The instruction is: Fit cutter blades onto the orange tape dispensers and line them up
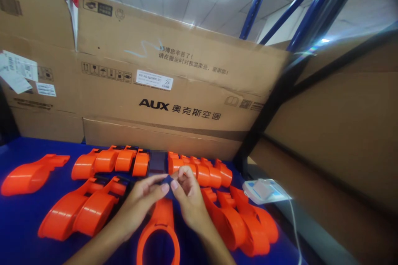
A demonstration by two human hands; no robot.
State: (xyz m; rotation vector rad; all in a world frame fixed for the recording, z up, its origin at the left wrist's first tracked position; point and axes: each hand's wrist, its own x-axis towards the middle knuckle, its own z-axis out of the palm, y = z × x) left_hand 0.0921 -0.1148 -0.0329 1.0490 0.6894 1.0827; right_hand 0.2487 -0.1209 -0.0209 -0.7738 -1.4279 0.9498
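Note:
My left hand and my right hand meet in the middle of the head view, thumbs and fingers closed. Between their fingertips is a small dark blue piece, partly covered by the thumbs. It sits at the far end of an orange plastic part, whose large ring points toward me. Whether the piece is fixed to that part, I cannot tell. Just behind my fingers stands a dark box.
Several like orange parts stand in rows on the blue table surface, left and right. One lies apart at far left. A white device with a cable is at right. Cardboard walls the back; dark posts rise rightward.

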